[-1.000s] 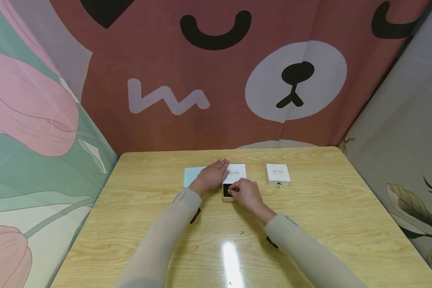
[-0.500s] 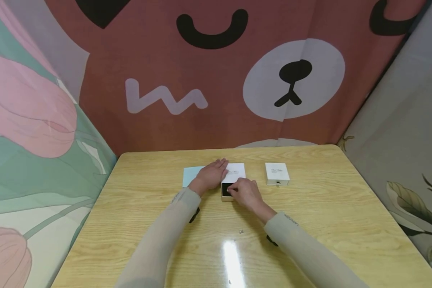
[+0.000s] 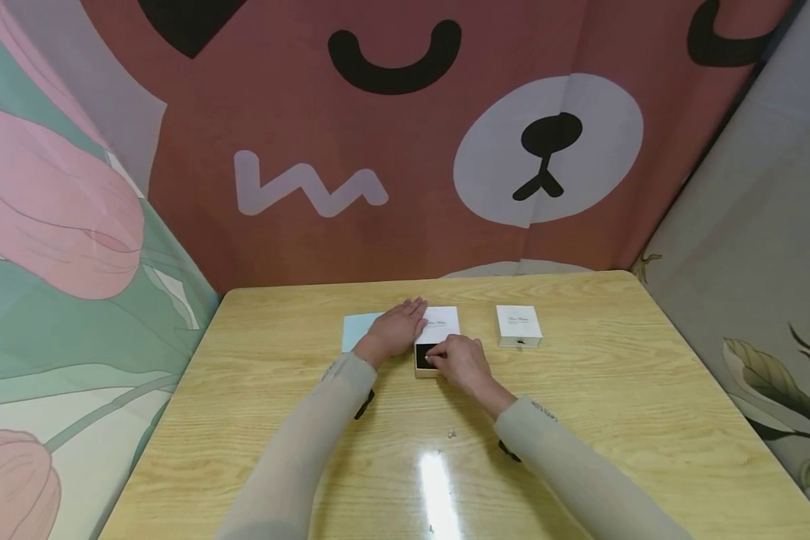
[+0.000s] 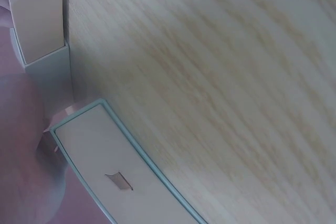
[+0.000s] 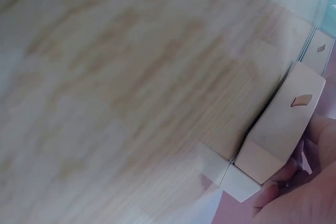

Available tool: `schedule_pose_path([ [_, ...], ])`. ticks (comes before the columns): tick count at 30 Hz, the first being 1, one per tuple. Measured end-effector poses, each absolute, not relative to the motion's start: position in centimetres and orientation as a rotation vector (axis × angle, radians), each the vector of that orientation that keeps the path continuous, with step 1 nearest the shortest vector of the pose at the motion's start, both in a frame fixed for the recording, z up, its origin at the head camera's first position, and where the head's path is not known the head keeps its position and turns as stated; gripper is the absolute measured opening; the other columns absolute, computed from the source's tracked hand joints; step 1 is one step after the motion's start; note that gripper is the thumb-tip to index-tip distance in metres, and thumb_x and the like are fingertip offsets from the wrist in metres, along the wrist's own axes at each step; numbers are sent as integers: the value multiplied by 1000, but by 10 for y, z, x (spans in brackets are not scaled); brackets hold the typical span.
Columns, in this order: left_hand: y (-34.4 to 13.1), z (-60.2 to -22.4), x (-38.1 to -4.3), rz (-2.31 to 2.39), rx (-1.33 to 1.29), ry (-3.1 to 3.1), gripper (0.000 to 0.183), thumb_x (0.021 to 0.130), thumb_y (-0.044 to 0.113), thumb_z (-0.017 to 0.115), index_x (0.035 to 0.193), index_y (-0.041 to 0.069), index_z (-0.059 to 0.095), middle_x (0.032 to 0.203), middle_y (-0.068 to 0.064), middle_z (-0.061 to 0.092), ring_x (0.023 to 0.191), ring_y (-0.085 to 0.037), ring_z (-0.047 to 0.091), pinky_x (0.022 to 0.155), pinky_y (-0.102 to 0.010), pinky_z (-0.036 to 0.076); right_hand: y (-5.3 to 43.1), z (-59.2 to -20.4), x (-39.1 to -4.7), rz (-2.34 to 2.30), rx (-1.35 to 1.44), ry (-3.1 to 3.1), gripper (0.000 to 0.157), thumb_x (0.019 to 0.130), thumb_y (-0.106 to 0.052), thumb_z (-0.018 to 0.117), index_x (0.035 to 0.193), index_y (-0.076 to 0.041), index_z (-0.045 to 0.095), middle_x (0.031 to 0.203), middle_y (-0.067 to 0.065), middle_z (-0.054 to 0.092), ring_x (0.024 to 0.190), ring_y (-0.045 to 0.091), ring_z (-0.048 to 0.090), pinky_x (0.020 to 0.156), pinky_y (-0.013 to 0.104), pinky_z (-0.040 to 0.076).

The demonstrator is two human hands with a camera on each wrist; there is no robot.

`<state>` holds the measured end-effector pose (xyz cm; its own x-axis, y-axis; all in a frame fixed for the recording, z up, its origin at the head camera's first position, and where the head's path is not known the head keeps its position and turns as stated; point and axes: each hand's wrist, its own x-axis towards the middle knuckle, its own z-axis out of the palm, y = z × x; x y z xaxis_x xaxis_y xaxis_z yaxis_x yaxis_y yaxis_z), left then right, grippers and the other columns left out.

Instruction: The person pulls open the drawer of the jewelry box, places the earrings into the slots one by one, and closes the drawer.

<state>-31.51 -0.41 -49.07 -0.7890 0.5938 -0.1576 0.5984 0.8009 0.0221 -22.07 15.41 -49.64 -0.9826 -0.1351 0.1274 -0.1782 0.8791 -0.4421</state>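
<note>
A white drawer-style gift box (image 3: 443, 319) has its drawer (image 3: 421, 372) pulled out toward me, showing a black lining. My left hand (image 3: 397, 328) rests with straight fingers along the box's left side, over part of a light blue box (image 3: 358, 327). At the drawer, my right hand (image 3: 464, 362) has thumb and finger pinched together over the black lining. A tiny pale piece (image 3: 427, 358) shows at those fingertips; its kind is too small to tell. In the right wrist view, the drawer front carries a small tab (image 5: 301, 100), with my right hand's fingers behind it.
Another white box (image 3: 519, 325), closed, stands to the right on the wooden table (image 3: 256, 420). A small shiny piece (image 3: 452, 433) lies nearer me, between the forearms, just above a bright light reflection. A bear-print curtain (image 3: 297, 247) hangs behind the table's back edge.
The right fingertips have shifted very slightly within the drawer. The left hand and the boxes hold their places; the head view has drifted a little.
</note>
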Motion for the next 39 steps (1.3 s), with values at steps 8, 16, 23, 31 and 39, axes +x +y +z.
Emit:
schedule_pose_path([
  [8,-4,-494,-317,-60,935,2832,58,113,42,18,164,16,12,170,0,12,157,-20,14,128,-33,15,154,-494,-219,784,228,-2960,13,90,-22,79,102,-20,83,82,-6,66,78,13,61,78,38,41],
  [16,-4,-496,-319,-61,953,2834,58,113,41,19,164,14,13,170,-1,14,156,-22,15,128,-34,15,160,-486,-212,894,238,-2934,15,91,-20,78,105,-19,82,76,-9,62,70,8,55,81,40,45],
  [23,-4,-495,-319,-75,949,2835,59,112,43,17,164,15,11,170,0,12,157,-21,14,128,-33,14,167,-477,-203,963,253,-2902,22,87,-21,81,108,-14,81,82,-4,63,72,10,55,68,31,49],
  [31,-5,-495,-319,-56,938,2831,59,112,43,16,164,16,11,171,0,12,157,-22,14,128,-34,15,177,-470,-185,1108,265,-2865,30,86,-20,83,114,-10,78,87,0,65,75,13,56,67,29,49],
  [39,-5,-496,-320,-55,960,2837,59,112,42,17,164,15,13,170,-1,13,157,-22,14,128,-34,14,187,-471,-159,1270,379,-2877,43,86,-26,83,125,-11,73,105,13,66,82,14,60,67,26,52],
])
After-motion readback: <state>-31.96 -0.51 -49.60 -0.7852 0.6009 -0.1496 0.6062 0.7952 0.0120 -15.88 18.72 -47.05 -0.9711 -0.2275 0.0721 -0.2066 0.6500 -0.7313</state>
